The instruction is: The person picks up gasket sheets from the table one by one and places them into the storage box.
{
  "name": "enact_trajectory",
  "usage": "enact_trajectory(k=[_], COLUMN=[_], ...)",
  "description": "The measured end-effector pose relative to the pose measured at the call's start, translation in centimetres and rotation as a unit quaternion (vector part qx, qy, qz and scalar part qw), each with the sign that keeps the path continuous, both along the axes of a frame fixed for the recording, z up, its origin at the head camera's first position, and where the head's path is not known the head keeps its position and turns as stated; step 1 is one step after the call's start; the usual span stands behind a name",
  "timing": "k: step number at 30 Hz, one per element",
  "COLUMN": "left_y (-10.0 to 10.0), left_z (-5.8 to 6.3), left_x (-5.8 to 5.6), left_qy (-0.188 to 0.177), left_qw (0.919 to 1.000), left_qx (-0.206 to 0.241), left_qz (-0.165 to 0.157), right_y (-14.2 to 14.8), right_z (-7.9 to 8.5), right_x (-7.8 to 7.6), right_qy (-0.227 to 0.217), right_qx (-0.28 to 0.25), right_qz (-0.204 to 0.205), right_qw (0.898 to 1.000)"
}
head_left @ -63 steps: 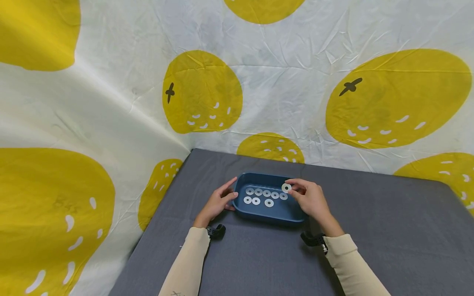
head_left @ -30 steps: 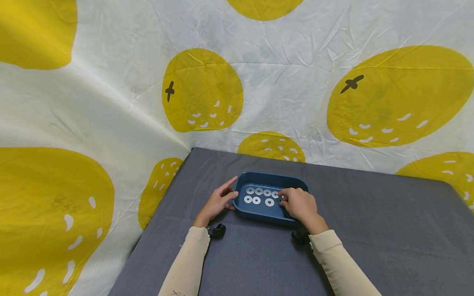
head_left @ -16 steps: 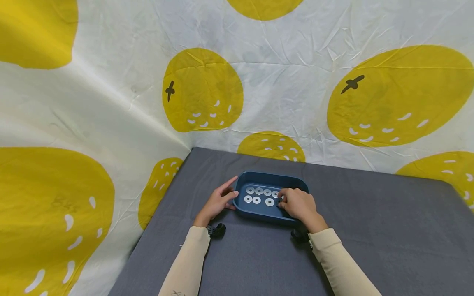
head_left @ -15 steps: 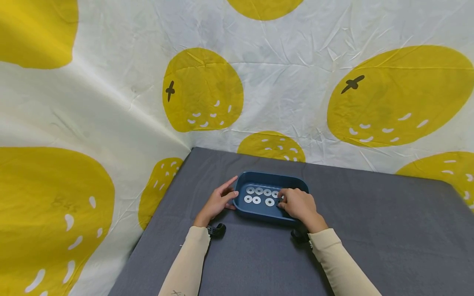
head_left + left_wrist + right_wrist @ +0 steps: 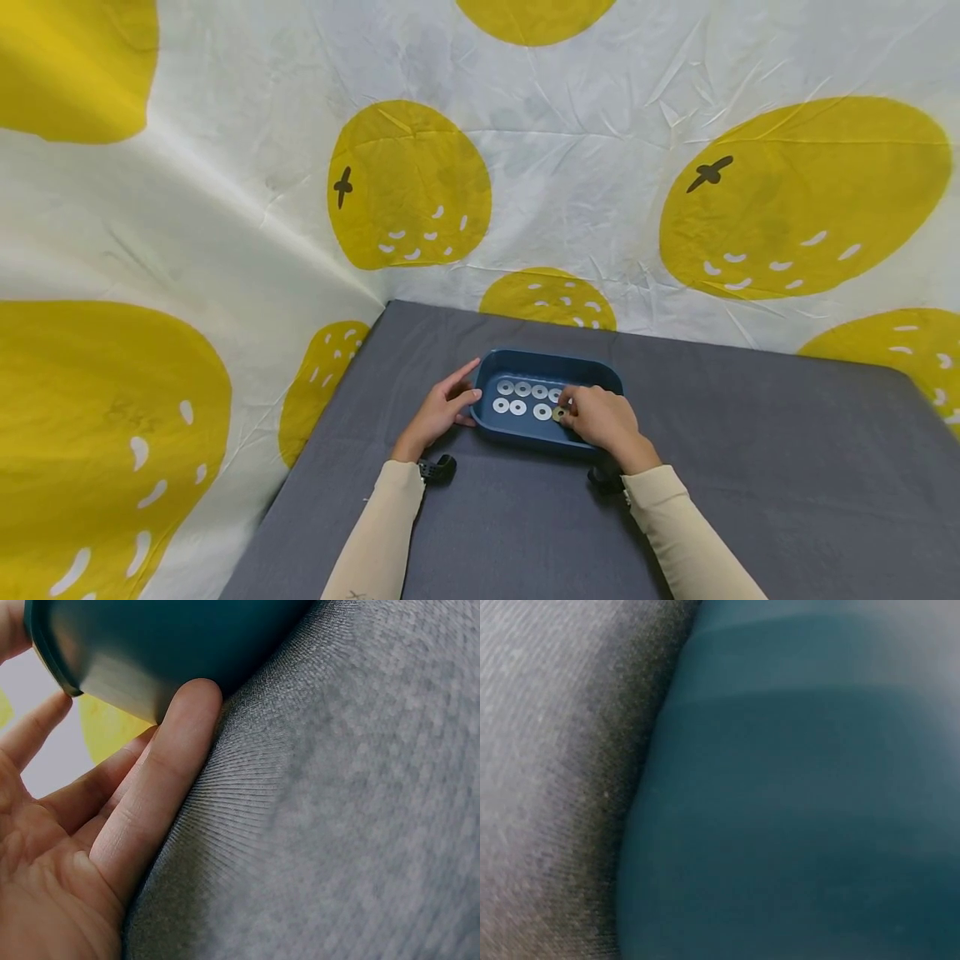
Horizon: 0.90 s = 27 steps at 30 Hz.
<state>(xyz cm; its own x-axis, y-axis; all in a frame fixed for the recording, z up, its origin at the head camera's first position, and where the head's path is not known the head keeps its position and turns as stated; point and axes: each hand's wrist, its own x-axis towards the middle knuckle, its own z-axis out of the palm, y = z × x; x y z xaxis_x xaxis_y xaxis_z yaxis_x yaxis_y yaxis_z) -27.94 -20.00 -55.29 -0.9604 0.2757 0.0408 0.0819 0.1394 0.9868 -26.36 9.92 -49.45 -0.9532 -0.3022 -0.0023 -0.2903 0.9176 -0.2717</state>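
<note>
A dark blue tray (image 5: 545, 433) lies on the grey cloth in the head view. Several flat silver washers (image 5: 542, 412) lie inside in two rows. My left hand (image 5: 438, 410) holds the tray's left end, thumb at the rim and other fingers along the outside; the left wrist view shows the fingers (image 5: 180, 742) against its wall. My right hand (image 5: 603, 415) reaches into the tray's right part, pinching a yellowish washer (image 5: 559, 413) beside the front row. That hand partly covers the last washer of the back row. Only the tray's outer wall (image 5: 780, 787) fills the right wrist view.
Grey cloth (image 5: 750, 467) covers the table around the tray. Behind and to the left hangs a white sheet (image 5: 570, 192) with yellow fruit prints, meeting the table's edges. A black wrist strap (image 5: 438, 470) sits at the left wrist.
My right hand, holding a washer above the tray's back right earlier, has lowered into the tray. A yellowish washer now shows at its fingertips beside the front row. The left hand stays put.
</note>
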Motion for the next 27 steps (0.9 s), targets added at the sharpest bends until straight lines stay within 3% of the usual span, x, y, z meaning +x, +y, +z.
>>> enact_trajectory(k=[19,27], left_y=[-0.4,-0.3], left_z=[0.0,-0.3], left_x=[-0.2,0.1], left_qy=[-0.003,-0.003], left_qw=[0.9999,1.0000], left_qx=[0.005,0.004], left_qz=[-0.009,-0.004], right_y=[-0.2,0.3], right_z=[0.1,-0.4], right_x=[0.8,1.1], right_qy=[0.035,0.073], right_qx=[-0.069,-0.116], right_qz=[-0.024,-0.009], right_qw=[0.997,0.990])
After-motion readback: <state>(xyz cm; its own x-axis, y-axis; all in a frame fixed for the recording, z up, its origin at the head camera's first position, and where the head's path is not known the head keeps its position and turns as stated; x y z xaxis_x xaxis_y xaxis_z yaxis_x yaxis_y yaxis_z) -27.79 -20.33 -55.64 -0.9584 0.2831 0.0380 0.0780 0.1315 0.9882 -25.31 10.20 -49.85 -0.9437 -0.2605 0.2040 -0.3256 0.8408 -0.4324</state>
